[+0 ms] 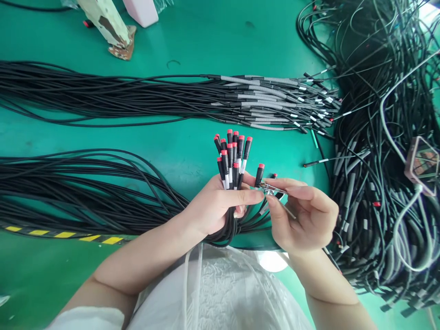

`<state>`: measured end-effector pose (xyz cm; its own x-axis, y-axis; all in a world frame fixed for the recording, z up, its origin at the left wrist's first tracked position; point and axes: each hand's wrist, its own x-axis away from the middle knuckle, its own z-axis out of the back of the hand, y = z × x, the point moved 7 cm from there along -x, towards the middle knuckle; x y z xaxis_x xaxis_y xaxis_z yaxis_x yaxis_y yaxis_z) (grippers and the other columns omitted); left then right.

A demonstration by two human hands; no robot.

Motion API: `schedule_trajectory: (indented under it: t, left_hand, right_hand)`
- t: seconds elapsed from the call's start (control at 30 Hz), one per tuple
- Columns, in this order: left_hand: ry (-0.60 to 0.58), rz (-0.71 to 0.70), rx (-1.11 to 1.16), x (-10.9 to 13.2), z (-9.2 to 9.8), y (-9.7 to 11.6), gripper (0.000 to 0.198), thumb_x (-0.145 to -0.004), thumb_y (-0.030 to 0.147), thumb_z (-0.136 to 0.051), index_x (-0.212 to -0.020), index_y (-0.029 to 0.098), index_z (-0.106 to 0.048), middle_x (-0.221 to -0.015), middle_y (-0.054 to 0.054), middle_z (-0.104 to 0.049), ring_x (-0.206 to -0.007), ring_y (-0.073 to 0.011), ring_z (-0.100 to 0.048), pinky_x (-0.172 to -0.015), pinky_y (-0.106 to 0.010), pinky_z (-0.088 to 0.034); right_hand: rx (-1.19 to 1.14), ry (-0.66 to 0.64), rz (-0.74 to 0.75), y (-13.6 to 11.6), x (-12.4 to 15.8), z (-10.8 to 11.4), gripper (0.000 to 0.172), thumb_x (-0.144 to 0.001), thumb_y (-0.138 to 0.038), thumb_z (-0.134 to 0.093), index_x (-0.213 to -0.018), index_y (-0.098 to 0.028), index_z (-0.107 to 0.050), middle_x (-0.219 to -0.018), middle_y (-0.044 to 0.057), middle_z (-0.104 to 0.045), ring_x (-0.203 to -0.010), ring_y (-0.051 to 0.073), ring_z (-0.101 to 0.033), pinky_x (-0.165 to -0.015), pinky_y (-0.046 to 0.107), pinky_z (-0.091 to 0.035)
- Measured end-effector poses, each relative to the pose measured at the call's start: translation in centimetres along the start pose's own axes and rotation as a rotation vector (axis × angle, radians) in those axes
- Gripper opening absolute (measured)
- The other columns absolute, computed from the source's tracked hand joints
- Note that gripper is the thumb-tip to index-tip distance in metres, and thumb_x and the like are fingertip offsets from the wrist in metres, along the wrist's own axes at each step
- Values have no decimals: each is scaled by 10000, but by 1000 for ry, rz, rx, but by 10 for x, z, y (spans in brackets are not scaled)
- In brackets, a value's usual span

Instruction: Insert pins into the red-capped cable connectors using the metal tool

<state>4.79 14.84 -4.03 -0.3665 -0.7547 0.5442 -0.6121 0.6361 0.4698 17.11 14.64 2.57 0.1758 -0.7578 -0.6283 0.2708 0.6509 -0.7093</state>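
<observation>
My left hand (215, 204) is closed round a bunch of black cables with red-capped connectors (233, 153) that stand up above my fingers. One more red-capped connector (259, 174) leans out to the right of the bunch, touching my left thumb tip. My right hand (305, 213) pinches a small metal tool, like tweezers (273, 189), whose tip sits at that single connector. The cables from the bunch run down and left into a long black bundle (79, 192) lying on the green table (178, 151).
A second long bundle with grey-sleeved ends (261, 103) lies across the table further back. A big tangled heap of black cables (381, 151) fills the right side, with a pink-framed object (422, 165) on it. Yellow-black tape (62, 234) marks the near edge. A worn white object (110, 25) stands at the back.
</observation>
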Motion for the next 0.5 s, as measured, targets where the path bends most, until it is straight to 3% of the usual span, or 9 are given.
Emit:
schedule_trajectory:
  t: [0.17,0.27,0.33,0.43,0.5]
  left_hand:
    - [-2,-12,22,-3,0,-3,273,-590,209,-910,-736,154,-686,-507,50,-562,-431,-58,-465,-415,-187,-320]
    - [-28,-62,78,-3,0,-1,183,-710,257,-828,-811,130,-742,-618,11,-614,-531,-77,-532,-463,-187,-389]
    - [-45,-89,66,-3,1,0,155,-771,253,-774,-855,123,-761,-625,2,-624,-570,-86,-563,-528,-194,-440]
    - [-60,-102,9,-3,1,-1,119,-782,228,-791,-860,146,-755,-630,-6,-673,-600,-106,-618,-623,-221,-488]
    - [-51,-131,5,-4,2,0,120,-764,232,-822,-812,161,-738,-692,-12,-718,-653,-123,-653,-682,-244,-509]
  right_hand:
    - [24,-7,-10,2,4,1,419,-865,-67,-695,-1214,-259,-566,-1033,49,-753,-885,230,-752,-693,382,-644]
    - [-2,94,-57,8,3,10,465,-873,-108,-707,-1283,-254,-544,-1019,46,-708,-844,211,-731,-655,355,-605]
    - [54,141,-58,9,-1,15,373,-896,-134,-678,-1240,-246,-588,-955,33,-672,-769,182,-682,-633,339,-547]
    - [157,28,-136,14,-8,13,109,-948,-153,-598,-977,-237,-661,-834,19,-650,-738,172,-584,-658,343,-459]
    - [165,-122,-191,17,-11,5,130,-955,-144,-588,-871,-227,-640,-779,5,-648,-734,168,-550,-687,346,-431]
